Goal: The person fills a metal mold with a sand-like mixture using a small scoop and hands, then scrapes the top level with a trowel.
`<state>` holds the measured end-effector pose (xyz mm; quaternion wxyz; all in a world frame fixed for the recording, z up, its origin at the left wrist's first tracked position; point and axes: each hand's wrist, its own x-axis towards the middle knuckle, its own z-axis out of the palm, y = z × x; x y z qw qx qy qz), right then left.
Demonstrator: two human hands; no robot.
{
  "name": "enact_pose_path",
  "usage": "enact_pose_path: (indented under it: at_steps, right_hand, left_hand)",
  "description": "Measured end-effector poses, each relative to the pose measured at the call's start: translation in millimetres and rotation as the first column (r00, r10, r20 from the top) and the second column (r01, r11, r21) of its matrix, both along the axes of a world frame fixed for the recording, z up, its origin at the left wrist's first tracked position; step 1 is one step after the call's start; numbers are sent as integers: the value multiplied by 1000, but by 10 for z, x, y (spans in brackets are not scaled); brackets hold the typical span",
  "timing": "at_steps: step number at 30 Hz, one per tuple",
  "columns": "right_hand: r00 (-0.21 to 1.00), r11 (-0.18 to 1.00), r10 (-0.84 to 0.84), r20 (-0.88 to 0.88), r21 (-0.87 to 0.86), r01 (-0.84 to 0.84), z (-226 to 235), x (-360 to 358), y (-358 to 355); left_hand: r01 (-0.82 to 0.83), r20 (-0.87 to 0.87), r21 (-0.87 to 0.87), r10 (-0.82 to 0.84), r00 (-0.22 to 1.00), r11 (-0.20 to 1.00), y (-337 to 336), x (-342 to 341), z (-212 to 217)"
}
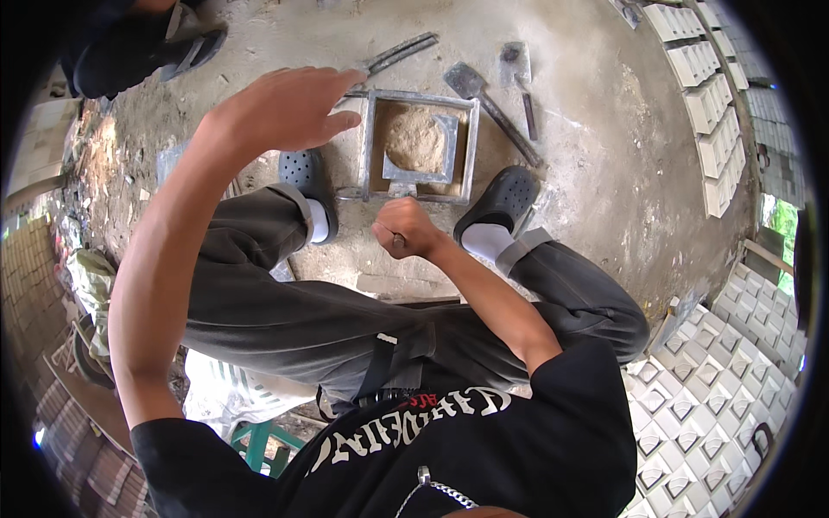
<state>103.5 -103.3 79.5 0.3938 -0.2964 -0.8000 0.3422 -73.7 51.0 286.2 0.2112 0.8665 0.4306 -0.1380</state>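
Observation:
A square metal mould [375, 142] sits on the concrete floor between my two black clogs, with a heap of sandy mix [414, 138] inside it. My right hand [402, 228] is a closed fist just in front of the mould's near edge, gripping a thin dark handle that pokes out below the fingers. My left hand [289, 105] hovers open above the mould's left side, fingers spread, holding nothing. A long metal bar [399, 53] lies just beyond its fingertips.
A trowel [488, 99] and a small hammer [521, 82] lie right of the mould. Rows of pale cast blocks [708, 112] line the far right, more patterned blocks [699, 406] at lower right. Another person's dark shoe [186, 53] is at top left. Stacked bricks [34, 285] at left.

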Motion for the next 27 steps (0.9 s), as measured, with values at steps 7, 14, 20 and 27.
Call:
enact_pose_path:
  at_steps: [7, 14, 20, 27]
  right_hand:
    - [999, 1000, -24, -43, -10, 24, -112, 61, 38]
    - [988, 987, -107, -109, -130, 93, -54, 256, 96]
    - [797, 832, -408, -445, -541, 123, -97, 476, 297]
    - [779, 706, -481, -403, -705, 71, -14, 379, 422]
  left_hand:
    - [-11, 5, -21, 11, 1000, 1000, 21, 44, 31]
    - [-14, -34, -37, 13, 999, 999, 19, -4, 8]
    - [17, -8, 38, -17, 1000, 999, 34, -73, -104]
    - [9, -8, 30, -9, 1000, 1000, 44, -46, -106]
